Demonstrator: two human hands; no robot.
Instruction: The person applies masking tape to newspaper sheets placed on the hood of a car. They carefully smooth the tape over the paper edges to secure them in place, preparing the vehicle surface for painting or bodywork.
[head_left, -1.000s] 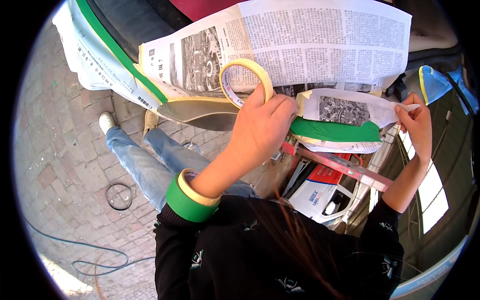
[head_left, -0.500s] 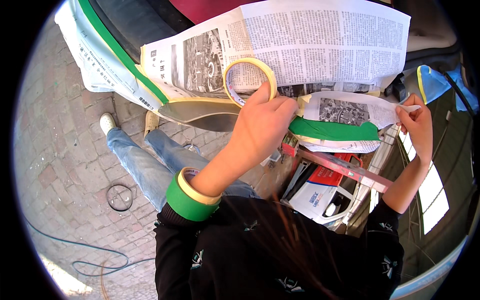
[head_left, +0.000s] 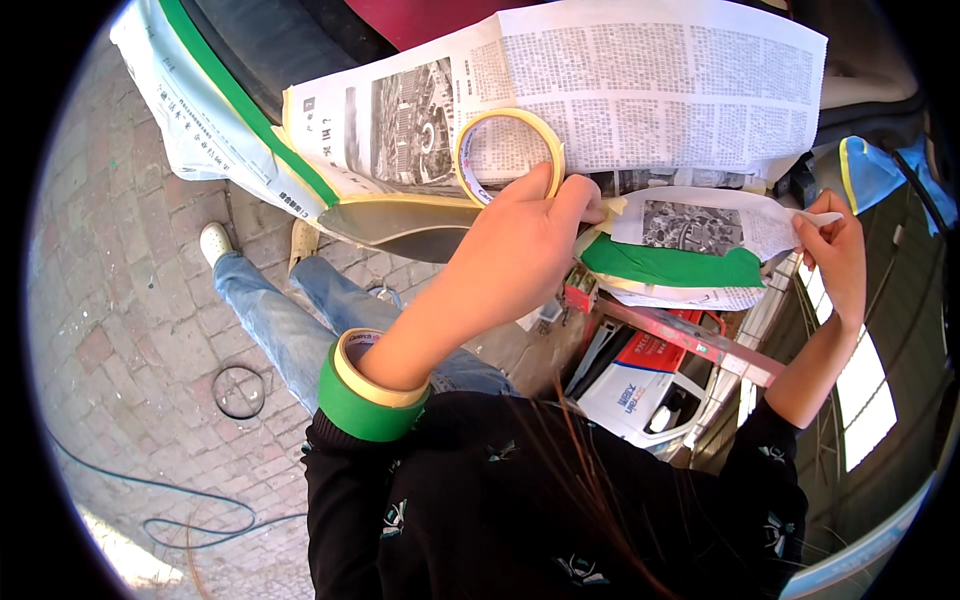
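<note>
"Brick paving (head_left: 130, 330) fills the left of the frame, and a white-and-red vehicle (head_left: 615, 405) shows below right of centre. What's at the top?"

"Dark red bodywork (head_left: 420, 15) at the upper edge, and below it a large newspaper sheet (head_left: 650, 90) spread across the upper middle. A long green strip (head_left: 245, 108) runs down from the upper left, with white paper (head_left: 190, 110) along its outer side."

"Where's the left hand (head_left: 520, 245)?"

"Centre of the frame, closed on a yellow tape roll (head_left: 468, 168) — the ring stands up above the fingers, in front of the newspaper sheet's lower edge."

"And on that wrist?"

"A green roll (head_left: 370, 408) with a yellow ring (head_left: 387, 390) inside it, worn like a bracelet at the cuff of the black sleeve."

"What about the right hand (head_left: 835, 250)?"

"Right of the frame, thumb and finger pinching the right end of a small newspaper piece (head_left: 690, 225). That piece lies right of centre, above a short green band (head_left: 670, 263)."

"Do the left fingertips touch its other end?"

"I can't tell — they're right beside a pale yellow tab (head_left: 618, 206) at its left corner. Farther out, at the upper right, hangs a blue sheet (head_left: 872, 178)."
</note>
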